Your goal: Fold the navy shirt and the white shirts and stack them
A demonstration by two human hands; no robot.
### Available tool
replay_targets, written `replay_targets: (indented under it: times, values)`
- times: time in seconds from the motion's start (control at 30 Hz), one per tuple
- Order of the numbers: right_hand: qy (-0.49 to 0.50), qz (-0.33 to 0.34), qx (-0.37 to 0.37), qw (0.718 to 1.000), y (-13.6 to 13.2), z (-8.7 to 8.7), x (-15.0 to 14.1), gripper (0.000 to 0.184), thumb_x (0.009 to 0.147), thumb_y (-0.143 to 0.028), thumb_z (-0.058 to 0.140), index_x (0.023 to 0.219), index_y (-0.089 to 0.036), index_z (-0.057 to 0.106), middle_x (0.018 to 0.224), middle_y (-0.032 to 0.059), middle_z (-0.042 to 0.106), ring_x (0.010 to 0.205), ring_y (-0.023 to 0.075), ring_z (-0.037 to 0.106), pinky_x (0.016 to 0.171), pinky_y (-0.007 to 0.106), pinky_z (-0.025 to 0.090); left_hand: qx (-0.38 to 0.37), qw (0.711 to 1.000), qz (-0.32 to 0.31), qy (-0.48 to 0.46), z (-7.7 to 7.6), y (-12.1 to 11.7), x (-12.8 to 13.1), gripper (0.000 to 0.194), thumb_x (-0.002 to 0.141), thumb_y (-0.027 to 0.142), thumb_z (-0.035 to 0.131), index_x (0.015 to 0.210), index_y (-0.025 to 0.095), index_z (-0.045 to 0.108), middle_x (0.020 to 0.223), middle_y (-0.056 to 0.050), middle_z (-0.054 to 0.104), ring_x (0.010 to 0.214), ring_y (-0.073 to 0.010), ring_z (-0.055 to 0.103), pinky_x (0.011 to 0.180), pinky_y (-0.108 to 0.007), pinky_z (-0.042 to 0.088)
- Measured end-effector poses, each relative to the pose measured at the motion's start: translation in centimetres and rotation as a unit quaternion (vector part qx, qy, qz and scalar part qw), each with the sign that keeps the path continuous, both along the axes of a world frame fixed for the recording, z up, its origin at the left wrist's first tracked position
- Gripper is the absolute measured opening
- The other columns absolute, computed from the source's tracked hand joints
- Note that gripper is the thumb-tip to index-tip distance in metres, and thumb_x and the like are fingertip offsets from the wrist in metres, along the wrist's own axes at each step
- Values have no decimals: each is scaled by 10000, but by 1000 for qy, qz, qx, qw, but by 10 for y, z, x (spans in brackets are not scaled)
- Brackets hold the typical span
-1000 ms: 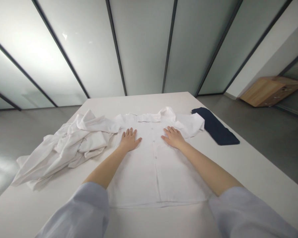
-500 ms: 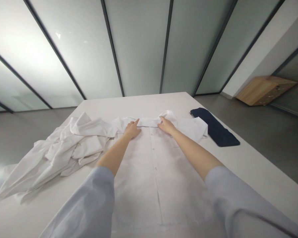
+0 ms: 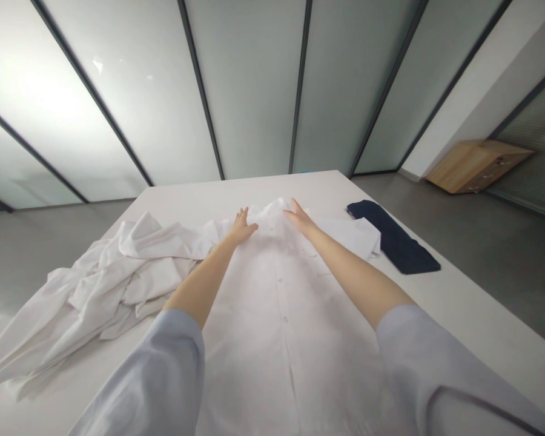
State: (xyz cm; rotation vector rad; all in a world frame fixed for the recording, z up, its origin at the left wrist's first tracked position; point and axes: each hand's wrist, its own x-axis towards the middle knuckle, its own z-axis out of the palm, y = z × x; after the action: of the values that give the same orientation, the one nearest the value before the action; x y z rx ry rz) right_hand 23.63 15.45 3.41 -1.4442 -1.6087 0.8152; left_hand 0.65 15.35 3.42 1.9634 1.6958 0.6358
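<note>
Between both hands' fingers [image 3: 241, 215]: shirt collar [image 3: 269, 215].

Slid forward from the chest of the white shirt [image 3: 277, 303] up to its collar [image 3: 267, 213]: left hand [image 3: 241, 227] and right hand [image 3: 300, 219], now flanking it with fingers spread. Collar bunched higher than before.

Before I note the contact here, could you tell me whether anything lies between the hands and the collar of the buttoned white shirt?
Nothing visible does. The left hand and right hand rest directly on the white shirt at its collar. The crumpled white garments lie off to the left, the dark folded cloth to the right.
</note>
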Motion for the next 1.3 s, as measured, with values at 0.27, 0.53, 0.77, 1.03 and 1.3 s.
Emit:
replay_targets:
  times: [0.27,0.53,0.77,1.03,1.3]
  values:
    - [-432,8,-98,896,-73,-27,-9,705,897,-636,412,1464,-217,399,1566,176,277,1424,418,218,1087,667,169,-28,962,-9,273,-36,-70,9,772,897,659,280,1521,203,275,1604,-162,169,1467,-396,123,1114,-648,182]
    - [-463,-7,-78,883,-67,-41,0,782,896,-715,312,1505,-224,326,1592,172,204,1431,427,173,1088,654,144,-7,957,21,288,-39,-64,8,819,871,709,231,1527,221,274,1607,-157,167,1456,-437,115,1093,-698,137]
    - [-450,-42,29,891,-50,-37,-2,510,940,-497,414,1289,-154,559,1381,172,517,1284,317,421,1051,467,288,30,960,30,275,-35,-43,7,759,871,682,318,1454,204,395,1565,-167,289,1431,-396,228,1102,-645,200]
    - [-409,-101,105,901,-67,-31,8,338,905,-262,434,1139,-152,651,1173,143,616,1114,295,471,958,397,310,88,964,-18,251,-26,-54,2,356,924,383,390,1130,185,603,1176,-133,603,1157,-262,533,993,-385,408]
    - [-413,-157,59,895,-100,-18,70,336,893,-294,423,1070,-178,685,1083,127,649,1029,292,521,887,396,361,13,952,-35,303,-20,-88,-2,599,882,561,420,1323,170,523,1438,-180,468,1362,-359,374,1081,-508,322]
